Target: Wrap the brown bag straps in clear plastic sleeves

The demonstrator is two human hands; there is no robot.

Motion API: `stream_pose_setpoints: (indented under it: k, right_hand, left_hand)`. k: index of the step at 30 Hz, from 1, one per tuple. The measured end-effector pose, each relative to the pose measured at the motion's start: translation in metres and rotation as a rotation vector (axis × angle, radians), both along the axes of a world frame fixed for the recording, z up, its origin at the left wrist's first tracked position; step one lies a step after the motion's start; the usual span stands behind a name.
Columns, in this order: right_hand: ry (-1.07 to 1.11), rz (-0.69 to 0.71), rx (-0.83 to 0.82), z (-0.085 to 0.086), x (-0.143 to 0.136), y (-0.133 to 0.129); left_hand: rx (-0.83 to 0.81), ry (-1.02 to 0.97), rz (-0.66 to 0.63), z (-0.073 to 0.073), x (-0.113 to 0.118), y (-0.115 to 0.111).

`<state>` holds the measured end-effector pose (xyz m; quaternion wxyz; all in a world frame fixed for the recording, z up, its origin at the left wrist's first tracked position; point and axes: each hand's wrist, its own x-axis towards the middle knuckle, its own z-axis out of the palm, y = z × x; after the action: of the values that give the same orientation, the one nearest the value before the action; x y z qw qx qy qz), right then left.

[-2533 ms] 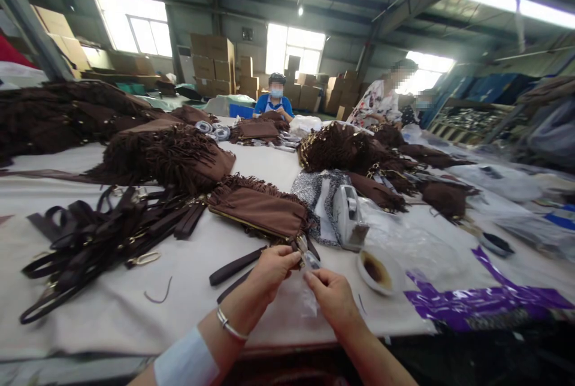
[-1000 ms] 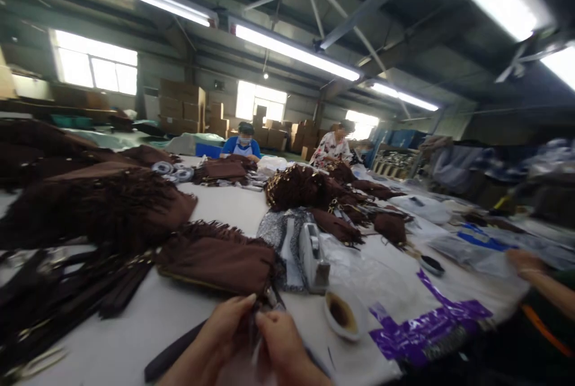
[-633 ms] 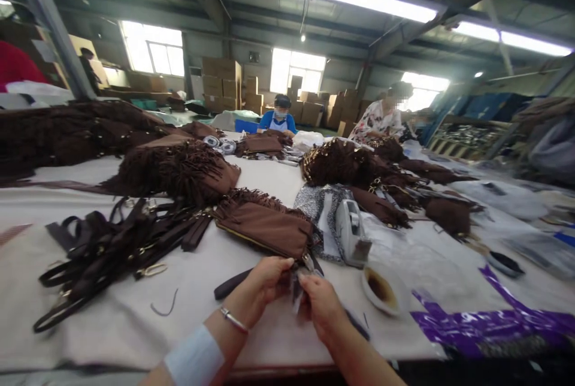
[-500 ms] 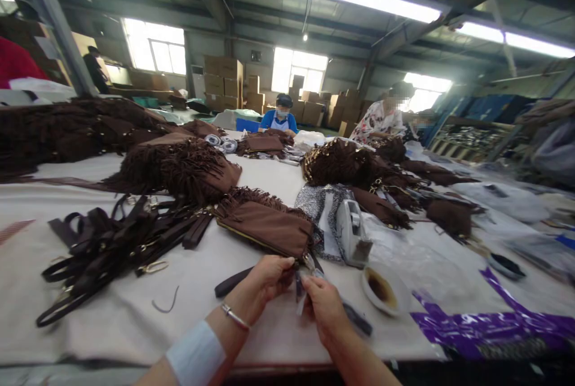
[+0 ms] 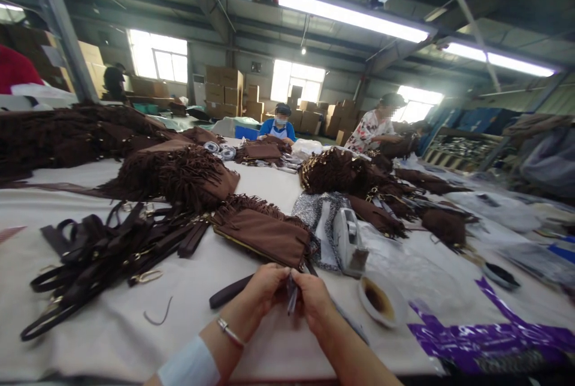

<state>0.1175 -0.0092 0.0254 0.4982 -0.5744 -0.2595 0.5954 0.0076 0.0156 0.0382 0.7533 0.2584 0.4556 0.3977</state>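
Note:
Both hands meet at the near end of a brown fringed bag (image 5: 265, 235) that lies on the white-covered table (image 5: 108, 344). My left hand (image 5: 268, 288), with a bracelet on its wrist, pinches one side of a small clear plastic wrap (image 5: 291, 297). On its other side are the closed fingers of my right hand (image 5: 312, 297). What the wrap contains cannot be made out. A dark strap (image 5: 230, 292) runs out from behind my left hand, and another dark strip passes partly hidden behind my right hand.
Black straps (image 5: 103, 254) with gold clasps lie left. A tape dispenser (image 5: 351, 242), a dish of brown liquid (image 5: 380, 299) and purple plastic (image 5: 489, 338) are right. Fringed bags (image 5: 179, 173) are piled farther back. People (image 5: 279, 127) work beyond the table.
My hands have come together around the plastic wrap, which now hangs between their fingertips. The view has tilted slightly upward. Across the table, the person in the patterned top has shifted posture.

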Motion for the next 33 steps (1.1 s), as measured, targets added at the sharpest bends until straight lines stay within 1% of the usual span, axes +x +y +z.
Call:
stream_pose_setpoints:
  k: [3,5,7,9,12,15,18,20,23,25,29,33]
  right_hand:
    - [0.030,0.031,-0.048,-0.003,0.001,0.003]
    - [0.032,0.050,-0.061,-0.007,0.004,0.003]
    - [0.015,0.056,-0.065,-0.010,0.006,0.002]
    - [-0.011,0.059,-0.068,-0.012,0.009,0.002]
    - [-0.038,0.065,-0.071,-0.015,0.012,0.002]
    - [-0.028,0.088,-0.061,-0.016,0.014,0.001]
    - [-0.001,0.118,-0.041,-0.018,0.014,0.001]
    - [0.005,0.123,-0.041,-0.020,0.013,0.002]
    - [-0.019,0.114,-0.048,-0.020,0.012,0.002]
    - [-0.040,0.120,-0.041,-0.019,0.012,0.002]
    - [-0.056,0.177,-0.014,-0.014,0.012,0.000]
    - [-0.087,0.261,-0.022,-0.008,0.011,-0.005]
  left_hand:
    - [0.039,0.041,-0.066,-0.002,-0.006,-0.006]
    - [0.112,0.133,-0.102,-0.007,-0.009,-0.009]
    - [0.263,0.315,-0.087,-0.012,-0.011,-0.011]
    - [0.464,0.556,-0.043,-0.017,-0.013,-0.012]
    - [0.753,0.861,0.013,-0.019,-0.015,-0.016]
    - [0.939,1.004,-0.005,-0.017,-0.015,-0.023]
    - [1.092,1.072,-0.029,-0.016,-0.016,-0.030]
    - [1.167,1.095,-0.025,-0.019,-0.016,-0.033]
    - [1.172,1.110,0.001,-0.024,-0.017,-0.033]
    - [1.090,1.130,0.040,-0.028,-0.016,-0.030]
    - [0.894,1.127,0.121,-0.031,-0.013,-0.022]
    - [0.813,1.017,0.169,-0.031,-0.010,-0.018]
